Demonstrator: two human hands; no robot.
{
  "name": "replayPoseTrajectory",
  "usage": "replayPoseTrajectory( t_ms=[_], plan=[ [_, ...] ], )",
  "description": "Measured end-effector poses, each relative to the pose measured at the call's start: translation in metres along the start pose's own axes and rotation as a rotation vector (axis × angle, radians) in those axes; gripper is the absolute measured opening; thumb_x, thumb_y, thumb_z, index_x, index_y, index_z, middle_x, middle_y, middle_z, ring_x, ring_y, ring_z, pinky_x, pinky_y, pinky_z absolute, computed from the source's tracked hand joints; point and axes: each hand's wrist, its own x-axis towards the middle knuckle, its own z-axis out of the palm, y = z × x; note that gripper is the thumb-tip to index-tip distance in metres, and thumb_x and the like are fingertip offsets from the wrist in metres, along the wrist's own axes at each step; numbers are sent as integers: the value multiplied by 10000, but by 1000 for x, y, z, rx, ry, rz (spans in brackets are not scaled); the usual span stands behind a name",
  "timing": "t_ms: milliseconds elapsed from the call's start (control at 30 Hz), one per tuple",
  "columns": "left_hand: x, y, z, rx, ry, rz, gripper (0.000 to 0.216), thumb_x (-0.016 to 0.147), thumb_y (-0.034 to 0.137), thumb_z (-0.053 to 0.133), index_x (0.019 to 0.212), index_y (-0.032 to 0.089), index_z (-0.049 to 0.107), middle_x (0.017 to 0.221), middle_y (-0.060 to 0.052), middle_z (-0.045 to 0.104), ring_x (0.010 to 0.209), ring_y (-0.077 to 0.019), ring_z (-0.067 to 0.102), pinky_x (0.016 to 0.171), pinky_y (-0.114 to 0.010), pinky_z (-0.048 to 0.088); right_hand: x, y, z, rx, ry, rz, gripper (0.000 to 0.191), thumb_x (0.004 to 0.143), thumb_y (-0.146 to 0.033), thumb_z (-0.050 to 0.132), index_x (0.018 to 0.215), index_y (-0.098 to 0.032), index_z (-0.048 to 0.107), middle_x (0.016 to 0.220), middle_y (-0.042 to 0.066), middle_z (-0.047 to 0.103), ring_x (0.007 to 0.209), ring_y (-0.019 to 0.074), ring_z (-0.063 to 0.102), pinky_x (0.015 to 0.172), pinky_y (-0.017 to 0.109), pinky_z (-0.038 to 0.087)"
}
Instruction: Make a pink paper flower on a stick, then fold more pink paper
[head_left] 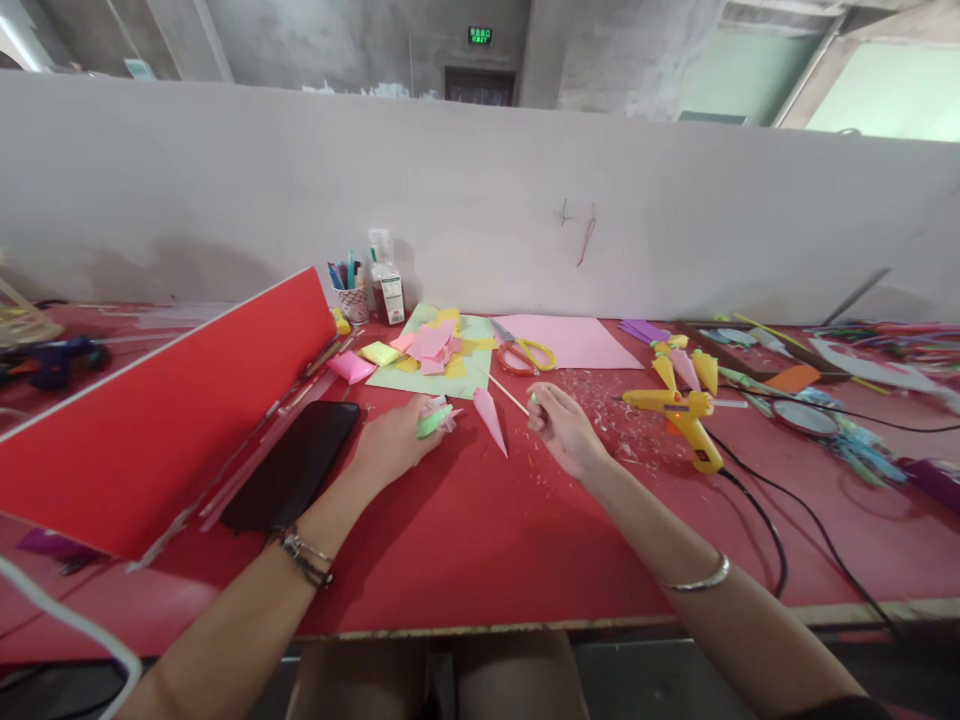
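My left hand (394, 440) rests on the red table (465, 540), fingers closed on a small green and pink folded paper piece (435, 418). My right hand (562, 425) pinches a thin wooden stick (504, 393) that points up and left, with a bit of green at the fingertips. A pink paper cone (491, 418) lies on the table between the two hands.
A black phone (292, 465) and a tilted red board (157, 420) lie left. Paper scraps (431, 350), orange-handled scissors (521, 352) and a pink sheet (570, 342) lie behind. A yellow glue gun (679, 412) with a black cord stands right, near glue crumbs. A pen cup (351, 295) and bottle (386, 280) stand at the wall.
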Motion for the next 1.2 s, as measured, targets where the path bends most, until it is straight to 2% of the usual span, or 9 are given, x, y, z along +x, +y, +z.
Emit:
replayPoseTrajectory(
  t_ms=[167,300,367,467,567,933,1000,1100,1200],
  plan=[
    [0,0,1,-7,11,12,433,774,533,374,1055,217,465,895,-77,657,814,-264,617,586,-287,416,2,2,1,68,17,15,227,491,-250,708,673,-199,581,589,-60,547,543,44,476,534,176,379],
    [-1,1,0,-10,17,9,444,771,538,376,1059,212,465,925,-86,650,841,-273,611,598,-294,422,1,0,2,71,47,30,203,533,-255,673,712,-189,606,670,-21,597,632,75,529,595,209,404],
    [-1,1,-1,-8,3,4,441,768,530,389,1064,213,461,923,-88,650,844,-272,611,602,-293,424,0,-1,2,22,45,26,191,557,-317,665,676,-184,597,592,-30,565,549,65,493,533,206,377],
    [-1,2,-3,-4,-22,-5,435,765,523,397,1067,215,459,914,-88,653,843,-274,611,606,-296,426,-1,-1,1,-80,33,13,251,551,-403,667,582,-177,562,426,-85,387,402,31,324,417,193,255],
    [0,2,-3,-10,-32,-7,443,767,538,378,1062,218,461,920,-89,652,849,-274,610,608,-296,426,-1,0,0,-132,62,-11,281,509,-407,690,521,-171,537,420,-100,304,394,21,229,400,197,191],
    [-1,1,-2,-19,-11,6,453,772,545,360,1061,212,463,910,-89,655,829,-276,614,598,-299,429,1,0,1,-29,29,-26,207,560,-296,650,748,-216,619,661,-33,577,587,75,480,562,220,360],
    [-1,2,-2,-15,-20,-1,456,769,546,364,1061,210,463,901,-92,656,836,-281,613,600,-302,431,0,-1,1,-54,20,-23,203,586,-366,642,698,-200,611,554,-38,546,513,72,450,517,220,340],
    [0,2,-3,-15,-30,-5,458,765,554,362,1051,212,469,910,-98,653,856,-283,609,612,-304,434,0,0,0,-126,-6,-46,315,619,-495,598,571,-185,565,350,-80,358,372,51,294,426,218,248],
    [0,2,-3,-13,-23,-3,455,765,559,353,1030,211,478,917,-102,650,859,-284,608,616,-306,434,1,1,-1,-142,-11,-78,325,572,-474,648,511,-183,517,354,-98,309,364,34,243,413,211,215]
  ],
)
